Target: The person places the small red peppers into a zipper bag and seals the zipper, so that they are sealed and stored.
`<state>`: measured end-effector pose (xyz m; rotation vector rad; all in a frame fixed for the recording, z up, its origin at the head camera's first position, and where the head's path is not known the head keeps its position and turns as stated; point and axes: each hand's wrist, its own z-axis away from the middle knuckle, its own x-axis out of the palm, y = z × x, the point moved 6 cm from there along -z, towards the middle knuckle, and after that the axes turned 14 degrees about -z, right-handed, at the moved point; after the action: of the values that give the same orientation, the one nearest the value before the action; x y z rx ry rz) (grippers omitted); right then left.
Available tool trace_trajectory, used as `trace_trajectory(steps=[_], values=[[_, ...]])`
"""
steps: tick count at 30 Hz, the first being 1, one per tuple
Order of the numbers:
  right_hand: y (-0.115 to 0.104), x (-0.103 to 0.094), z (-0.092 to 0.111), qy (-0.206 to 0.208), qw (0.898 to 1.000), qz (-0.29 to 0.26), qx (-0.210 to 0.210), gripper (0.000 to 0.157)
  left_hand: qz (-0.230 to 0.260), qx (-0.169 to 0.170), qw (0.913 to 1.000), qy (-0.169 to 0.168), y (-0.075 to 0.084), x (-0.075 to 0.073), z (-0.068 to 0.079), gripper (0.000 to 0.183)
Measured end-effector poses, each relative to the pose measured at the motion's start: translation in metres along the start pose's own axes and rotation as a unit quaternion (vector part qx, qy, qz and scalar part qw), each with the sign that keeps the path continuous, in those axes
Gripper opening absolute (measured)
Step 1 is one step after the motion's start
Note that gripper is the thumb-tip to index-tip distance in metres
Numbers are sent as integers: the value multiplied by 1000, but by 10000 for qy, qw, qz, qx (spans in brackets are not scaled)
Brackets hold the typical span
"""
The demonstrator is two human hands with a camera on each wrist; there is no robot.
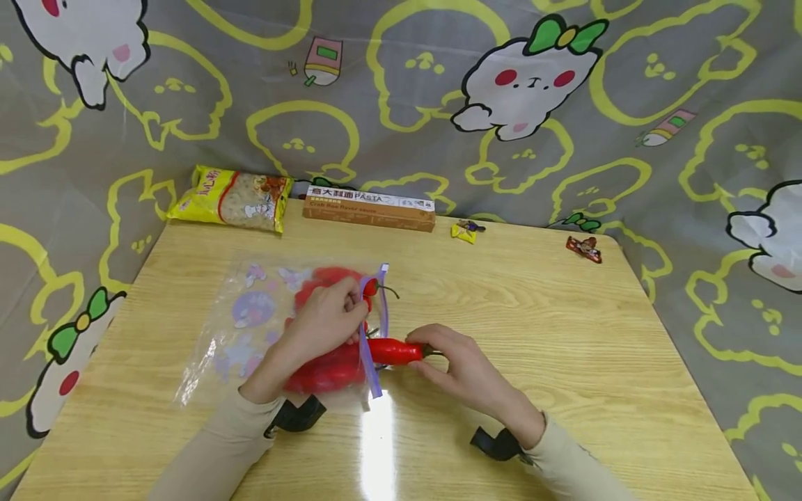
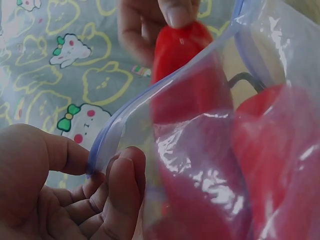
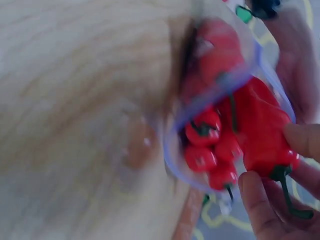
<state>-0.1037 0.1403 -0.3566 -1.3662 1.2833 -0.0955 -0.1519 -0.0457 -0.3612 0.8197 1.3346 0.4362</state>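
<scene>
A clear zip bag (image 1: 213, 334) with purple edging lies on the table, its mouth toward the right and several red peppers inside. My left hand (image 1: 326, 316) pinches the bag's purple rim (image 2: 102, 137) between thumb and fingers. With thumb and fingers at the stem end, my right hand (image 1: 464, 365) grips a long red chili pepper (image 1: 395, 351); its other end is inside the bag's mouth. In the right wrist view, smaller round red peppers (image 3: 202, 159) with green stems show inside the opening, beside the gripped chili pepper (image 3: 265, 130).
Along the table's back edge lie a yellow food packet (image 1: 232, 198), a brown pasta box (image 1: 370, 209) and a small yellow and purple wrapped piece (image 1: 465, 231). A red-brown wrapper (image 1: 584, 248) lies at the back right. Patterned grey cloth (image 1: 401, 90) hangs behind the table (image 1: 564, 334).
</scene>
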Motion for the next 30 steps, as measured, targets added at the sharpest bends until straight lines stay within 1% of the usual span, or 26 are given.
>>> trace_trajectory(steps=[5,7,10,13,16,18,20,22,26,30], values=[[2,20,-13,262,9972,-678,-192,28,131,-115,9998,-108,-1,3,2,8],[2,27,-17,295,9951,-893,-316,27,154,-116,9998,-91,-2,3,3,8],[-1,34,-23,266,9922,-1067,-580,25,190,-64,9998,-59,-1,3,3,9],[-4,40,-27,165,9935,-868,-712,22,196,5,9998,-47,0,2,2,9],[-5,45,-27,45,9962,-346,-796,20,122,34,9999,-45,1,2,1,10],[-4,49,-26,-53,9968,-107,-794,20,90,38,9999,-48,1,3,1,10],[-4,51,-25,-109,9968,17,-798,22,62,54,10000,-47,1,3,0,10],[-4,51,-24,-123,9972,-1,-732,22,68,71,9999,-53,1,4,0,10],[-5,42,-21,35,9976,-23,-684,22,16,108,9999,-61,2,5,0,8],[-3,22,-15,329,9974,30,-636,20,-288,164,9994,-19,4,7,1,5]])
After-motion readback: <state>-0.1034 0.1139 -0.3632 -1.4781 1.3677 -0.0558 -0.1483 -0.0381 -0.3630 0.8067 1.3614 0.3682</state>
